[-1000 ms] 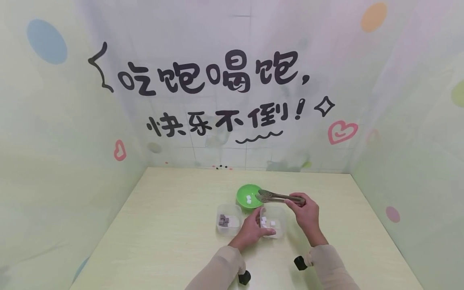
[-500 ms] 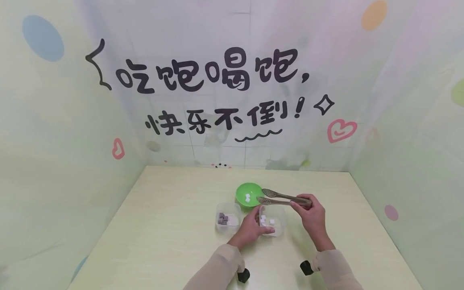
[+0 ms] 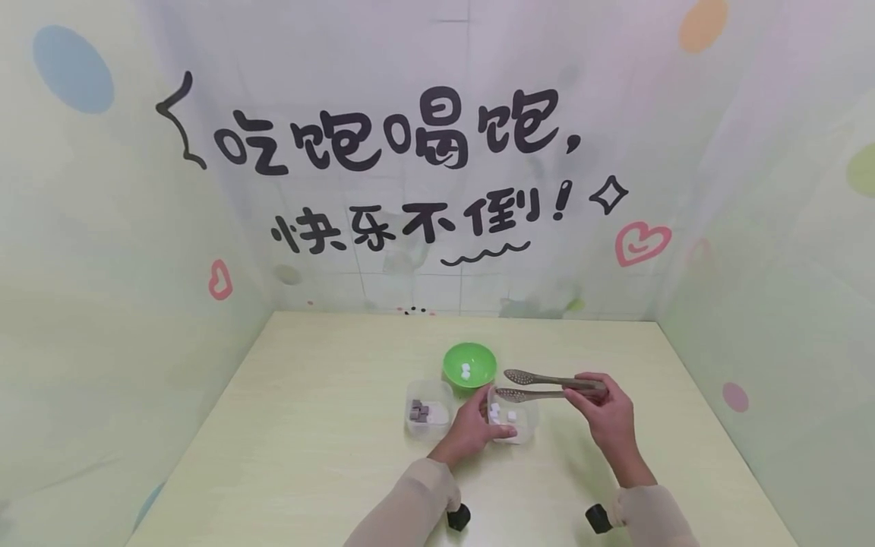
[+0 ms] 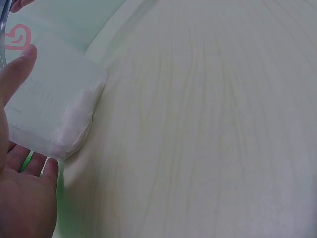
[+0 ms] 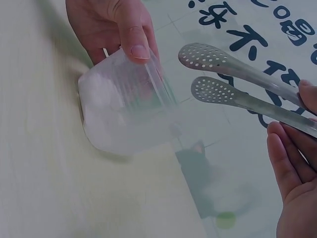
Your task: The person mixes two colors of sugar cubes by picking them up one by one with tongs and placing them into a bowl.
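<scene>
My left hand (image 3: 469, 427) grips the side of a clear plastic container (image 3: 529, 427) on the table, its thumb at the near side. Several white cubes (image 3: 512, 416) lie inside that container. With my right hand (image 3: 611, 414) I hold a pair of metal tongs (image 3: 522, 395), whose perforated tips are spread apart over the container's far rim with nothing between them. The right wrist view shows the same spread tongs tips (image 5: 213, 90) beside the clear container (image 5: 116, 111). Behind the container stands a green bowl (image 3: 487, 368) with white cubes in it.
Left of my left hand sits a second clear plastic container (image 3: 440, 431) holding several grey-brown cubes (image 3: 418, 412). The pale wooden table (image 3: 321, 425) runs back to a printed wall sheet (image 3: 437, 68), with side sheets left and right.
The tongs have drawn back rightward and toward me from over the green bowl, their tips spreading wider. My left hand stays on the container.
</scene>
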Tool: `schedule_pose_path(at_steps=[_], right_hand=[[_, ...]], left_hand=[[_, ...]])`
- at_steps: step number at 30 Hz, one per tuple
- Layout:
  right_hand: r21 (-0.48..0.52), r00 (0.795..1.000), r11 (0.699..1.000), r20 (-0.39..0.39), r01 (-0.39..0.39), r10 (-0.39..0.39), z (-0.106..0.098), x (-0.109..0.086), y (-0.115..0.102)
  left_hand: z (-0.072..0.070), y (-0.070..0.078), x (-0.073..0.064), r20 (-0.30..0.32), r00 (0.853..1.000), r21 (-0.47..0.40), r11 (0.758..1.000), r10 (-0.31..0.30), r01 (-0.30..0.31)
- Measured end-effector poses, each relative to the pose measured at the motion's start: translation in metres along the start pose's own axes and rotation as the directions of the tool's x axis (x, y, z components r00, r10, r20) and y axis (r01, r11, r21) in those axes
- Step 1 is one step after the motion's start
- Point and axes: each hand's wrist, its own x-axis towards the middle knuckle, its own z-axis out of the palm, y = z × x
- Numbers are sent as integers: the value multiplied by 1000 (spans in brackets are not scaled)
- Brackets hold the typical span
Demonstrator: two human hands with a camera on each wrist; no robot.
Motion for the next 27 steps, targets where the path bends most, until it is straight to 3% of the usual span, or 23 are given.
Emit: schedule_pose_path(at_steps=[5,11,18,22,27], right_hand=[[-1,999,1000,47,21,-21,-3,-6,-8],[-25,993,995,70,100,-98,0,-5,13],[-56,985,987,99,148,-142,7,-2,19],[-127,973,968,112,218,-204,11,0,20],[-216,969,950,144,227,-199,13,0,18]], left_hand=[[-1,-2,1,6,1000,-17,1000,4,-4],[-1,-2,1,22,1000,-53,998,16,-15],[0,-2,-1,19,1000,-35,999,23,-22],[-1,-1,-1,16,1000,-14,1000,23,-23],[0,0,0,17,1000,-3,1000,20,-20]])
